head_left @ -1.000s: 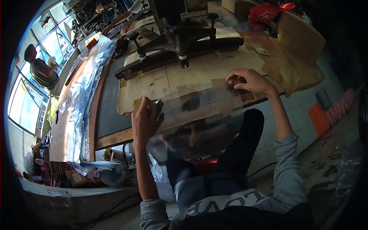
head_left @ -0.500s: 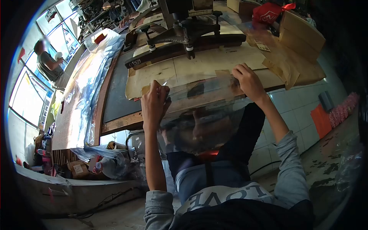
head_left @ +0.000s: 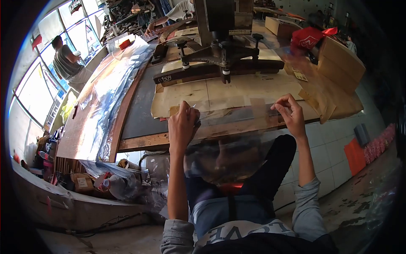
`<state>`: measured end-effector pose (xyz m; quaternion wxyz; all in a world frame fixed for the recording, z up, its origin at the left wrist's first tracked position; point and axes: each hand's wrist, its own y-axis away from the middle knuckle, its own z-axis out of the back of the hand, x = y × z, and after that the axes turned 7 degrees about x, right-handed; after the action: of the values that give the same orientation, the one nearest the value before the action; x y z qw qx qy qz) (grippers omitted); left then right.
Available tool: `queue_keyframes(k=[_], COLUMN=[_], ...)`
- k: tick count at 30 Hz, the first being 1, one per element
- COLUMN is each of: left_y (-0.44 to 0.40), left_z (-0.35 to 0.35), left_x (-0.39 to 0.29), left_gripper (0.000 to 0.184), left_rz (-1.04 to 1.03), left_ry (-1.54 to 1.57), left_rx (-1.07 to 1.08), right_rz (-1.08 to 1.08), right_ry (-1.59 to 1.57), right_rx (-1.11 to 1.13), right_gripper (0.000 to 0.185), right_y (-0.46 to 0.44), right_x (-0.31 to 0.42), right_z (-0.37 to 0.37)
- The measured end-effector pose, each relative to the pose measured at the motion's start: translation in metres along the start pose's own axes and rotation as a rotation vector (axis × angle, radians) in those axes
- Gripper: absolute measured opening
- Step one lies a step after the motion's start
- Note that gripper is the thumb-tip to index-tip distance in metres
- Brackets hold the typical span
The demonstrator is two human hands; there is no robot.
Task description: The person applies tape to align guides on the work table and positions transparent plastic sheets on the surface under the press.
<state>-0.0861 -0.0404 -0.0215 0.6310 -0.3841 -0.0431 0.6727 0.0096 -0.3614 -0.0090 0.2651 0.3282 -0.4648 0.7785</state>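
Observation:
My left hand (head_left: 182, 127) is closed in a pinch on the left upper edge of a clear plastic sheet (head_left: 230, 144). My right hand (head_left: 292, 116) is raised at the sheet's right side, thumb and index finger bent together at its edge. The see-through sheet hangs between both hands, over the table's wooden front edge and my lap. Just beyond lies a pale board (head_left: 190, 95), under a black clamping bar (head_left: 220, 72) of a press.
A plastic-covered board (head_left: 91, 122) stands left of the grey table surface (head_left: 137, 112). A cardboard box (head_left: 340, 63) and a red bag (head_left: 308, 39) sit at right. One person (head_left: 67, 61) is by the windows; another's arm (head_left: 167, 19) reaches in behind the press.
The view has shifted, so table and press appear lower and further right. My right hand has turned, its fingers loosening and pointing more to the left. My left hand keeps its pinch.

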Motion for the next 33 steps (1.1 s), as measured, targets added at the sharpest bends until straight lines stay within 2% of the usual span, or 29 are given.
queue_keyframes(k=[1, 4, 7, 10, 12, 14, 15, 18, 19, 22, 23, 26, 27, 30, 31, 33], left_y=[-0.001, 0.001, 0.002, 0.002, 0.0, -0.002, -0.003, 0.007, 0.015, 0.023, 0.029, 0.028, 0.027, 0.025, 0.026, 0.027], left_z=[0.0, 0.001, 0.0, -0.002, 0.0, 0.012, 0.018, 0.016, 0.025, 0.036, 0.038, 0.039, 0.039, 0.045, 0.048, 0.047], left_x=[-0.001, -0.003, -0.004, 0.002, 0.002, -0.003, -0.005, 0.013, 0.018, 0.017, 0.02, 0.014, 0.014, 0.008, -0.003, -0.001], left_gripper=[0.016, 0.016, 0.017, 0.016, 0.015, 0.017, 0.019, 0.033, 0.058, 0.079, 0.105, 0.112, 0.122, 0.131, 0.139, 0.145], left_rz=[0.001, -0.004, -0.028, -0.001, 0.045, 0.166, 0.229, 0.003, -0.058, -0.337, -0.161, -0.122, -0.091, -0.069, -0.06, -0.224], left_ry=[0.003, 0.025, 0.062, 0.139, 0.273, 0.475, 0.575, 1.037, 1.138, 1.145, 1.211, 1.005, 1.046, 0.939, 0.956, 0.987], left_rx=[-0.011, -0.031, -0.058, -0.091, -0.116, 0.009, 0.075, 0.02, 0.095, 0.292, 0.423, 0.411, 0.438, 0.506, 0.49, 0.443], right_rz=[-0.078, -0.372, -0.232, 0.064, 0.185, 0.331, 0.251, 0.207, 0.132, 0.124, 0.119, 0.015, 0.03, 0.116, 0.115, 0.022], right_ry=[-0.042, 0.265, 0.55, 0.346, 0.382, 0.494, 0.529, 0.409, 0.366, 0.105, 0.041, -0.123, -0.266, -0.153, -0.159, -0.304], right_rx=[0.023, 0.314, 0.212, 0.016, -0.036, -0.113, -0.086, -0.18, -0.198, -0.184, -0.185, -0.3, -0.32, -0.447, -0.488, -0.567], right_gripper=[0.016, 0.018, 0.013, 0.008, 0.007, 0.008, 0.007, 0.006, 0.009, 0.011, 0.016, 0.02, 0.02, 0.02, 0.02, 0.02], right_y=[0.001, 0.002, 0.008, 0.02, 0.022, 0.02, 0.022, 0.007, 0.003, -0.001, 0.0, 0.006, 0.006, 0.003, 0.002, 0.002], right_x=[0.005, 0.028, 0.012, 0.024, 0.032, 0.03, 0.036, 0.043, 0.053, 0.062, 0.064, 0.078, 0.077, 0.08, 0.081, 0.085], right_z=[0.0, 0.009, 0.002, -0.014, -0.022, -0.022, -0.017, -0.011, -0.009, 0.001, 0.003, -0.004, -0.007, -0.007, -0.007, -0.004])
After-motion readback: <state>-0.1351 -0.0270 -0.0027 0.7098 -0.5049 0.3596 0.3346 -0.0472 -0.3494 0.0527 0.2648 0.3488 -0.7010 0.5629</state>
